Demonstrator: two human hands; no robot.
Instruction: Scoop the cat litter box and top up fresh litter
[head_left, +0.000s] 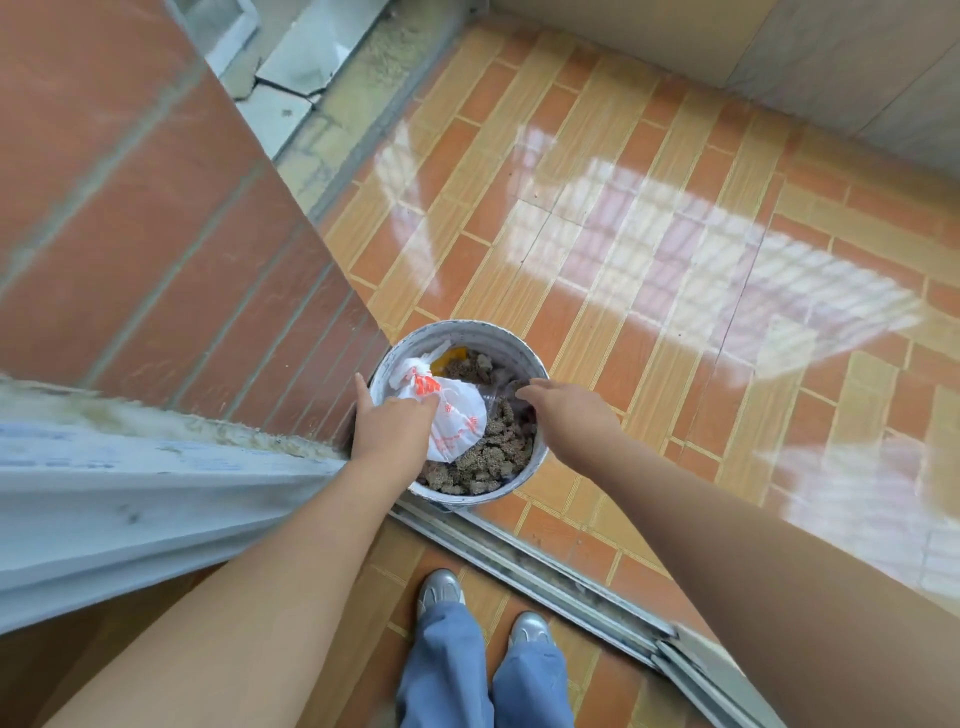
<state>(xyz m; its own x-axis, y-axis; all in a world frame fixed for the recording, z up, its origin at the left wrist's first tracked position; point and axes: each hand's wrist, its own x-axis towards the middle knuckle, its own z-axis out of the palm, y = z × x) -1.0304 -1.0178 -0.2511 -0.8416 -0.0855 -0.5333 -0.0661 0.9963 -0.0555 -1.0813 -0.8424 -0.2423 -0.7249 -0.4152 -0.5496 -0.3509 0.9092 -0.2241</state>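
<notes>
Arms (291, 571) outstretched, left hand (395, 423) grips white bag (460, 421) in bucket (467, 328); right hand's (569, 413) grip unclear.

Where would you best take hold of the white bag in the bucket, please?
I'd grip the bag by its bunched neck, at the far left of the bucket, coming from above: the wall blocks the sides, and the neck looks narrow, the belly bulky.
</notes>
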